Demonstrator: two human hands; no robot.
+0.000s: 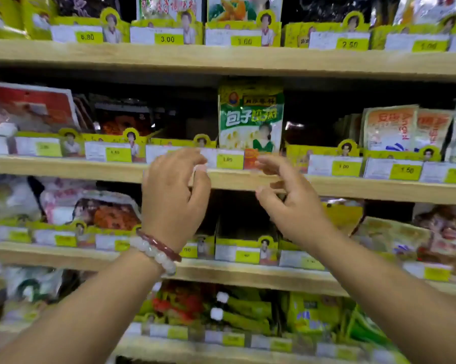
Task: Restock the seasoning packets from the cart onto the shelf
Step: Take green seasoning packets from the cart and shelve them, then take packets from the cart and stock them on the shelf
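A green and white seasoning packet (251, 116) stands upright in a yellow tray on the middle wooden shelf (90, 170). Just below and in front of it, my left hand (173, 195) is raised with curled, spread fingers and holds nothing; two bead bracelets sit on its wrist. My right hand (291, 198) is raised beside it, fingers apart and empty, its fingertips near the price label under the packet. Neither hand touches the packet. The cart is out of view.
Wooden shelves run across the view, lined with yellow trays and price tags (338, 168). Orange packets (391, 128) stand to the right, red packets (29, 109) to the left. The slot left of the green packet looks dark and empty, as do slots on the shelf below (237, 219).
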